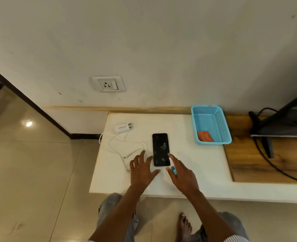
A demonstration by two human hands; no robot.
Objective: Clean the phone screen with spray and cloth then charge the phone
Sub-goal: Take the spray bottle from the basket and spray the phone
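A bare foot [184,224] rests below as the right hand [181,173] grips a small spray bottle [173,167] beside the smudged phone [160,149] on the white tabletop [196,165]. The left hand [141,169] hovers splayed wide, holding nothing. Overspray could wet the nearby charging cable [126,145]; the orange cloth [204,136] waits in the blue basket [224,126].

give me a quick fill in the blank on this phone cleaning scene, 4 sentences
1. The phone lies flat on the white board, screen up, between the two ____.
2. The orange cloth lies inside the ____ basket.
3. The spray bottle is in the ____ hand.
4. The charger lies on the board, not plugged into the wall ____.

Missing words: hands; blue; right; socket
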